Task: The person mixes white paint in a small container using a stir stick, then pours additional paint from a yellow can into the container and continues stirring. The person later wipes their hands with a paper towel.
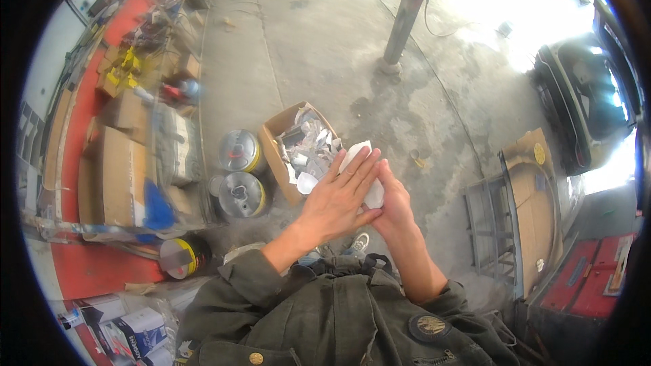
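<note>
In front of my body, my left hand (337,194) lies with fingers stretched out over a crumpled piece of white paper (374,194). Behind it my right hand (397,209) presses from the other side, so the paper is sandwiched between both palms. White edges stick out above the fingers and between the hands; the rest is covered. Just beyond my left hand, an open cardboard box (273,157) on the floor is filled with torn paper and plastic scraps (313,146).
Metal cans (243,194) stand left of the box. A red-topped bench (102,264) with cartons runs along the left. Ahead rises a metal post (409,17). At right are a cardboard-covered metal stand (530,196), a red tool cart (584,278) and a vehicle (576,102).
</note>
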The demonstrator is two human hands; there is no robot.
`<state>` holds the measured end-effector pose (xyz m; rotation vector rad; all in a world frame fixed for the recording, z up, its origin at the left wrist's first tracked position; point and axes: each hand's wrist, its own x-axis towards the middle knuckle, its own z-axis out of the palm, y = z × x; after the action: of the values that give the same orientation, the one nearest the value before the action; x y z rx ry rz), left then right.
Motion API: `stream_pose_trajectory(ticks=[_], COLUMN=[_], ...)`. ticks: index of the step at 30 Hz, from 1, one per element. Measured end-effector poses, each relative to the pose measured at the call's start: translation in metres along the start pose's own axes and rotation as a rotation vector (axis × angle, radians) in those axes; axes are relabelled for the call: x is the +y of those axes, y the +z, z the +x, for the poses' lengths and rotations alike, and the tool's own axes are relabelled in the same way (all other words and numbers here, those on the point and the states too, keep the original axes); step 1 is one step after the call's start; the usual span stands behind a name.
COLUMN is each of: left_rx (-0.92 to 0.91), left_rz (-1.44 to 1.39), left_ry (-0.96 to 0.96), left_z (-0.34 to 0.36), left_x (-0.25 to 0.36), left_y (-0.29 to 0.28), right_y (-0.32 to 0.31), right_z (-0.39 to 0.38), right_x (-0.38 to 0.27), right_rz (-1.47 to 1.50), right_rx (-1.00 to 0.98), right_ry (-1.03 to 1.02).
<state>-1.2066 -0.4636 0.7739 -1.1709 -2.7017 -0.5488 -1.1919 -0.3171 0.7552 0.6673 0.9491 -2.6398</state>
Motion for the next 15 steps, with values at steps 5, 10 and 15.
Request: stream_pose_trajectory(ticks=[5,10,15], left_rx=[-0.006,0.087,0.111], left_rz=[0.055,0.120,-0.024], left_ry=[0.023,0.104,0.245], left_z=[-0.004,-0.005,-0.007], left_x=[-0.005,-0.007,-0.011], left_y=[-0.003,-0.001,0.014], right_y=[-0.011,-0.012,0.002], right_z=[0.008,0.010,0.001], right_x=[-0.026,-0.032,-0.007], right_rz=[0.139,-0.141,-0.610], right_rx=[0.005,-0.173,-0.194], right_ry=[-0.112,-0.272,-0.189])
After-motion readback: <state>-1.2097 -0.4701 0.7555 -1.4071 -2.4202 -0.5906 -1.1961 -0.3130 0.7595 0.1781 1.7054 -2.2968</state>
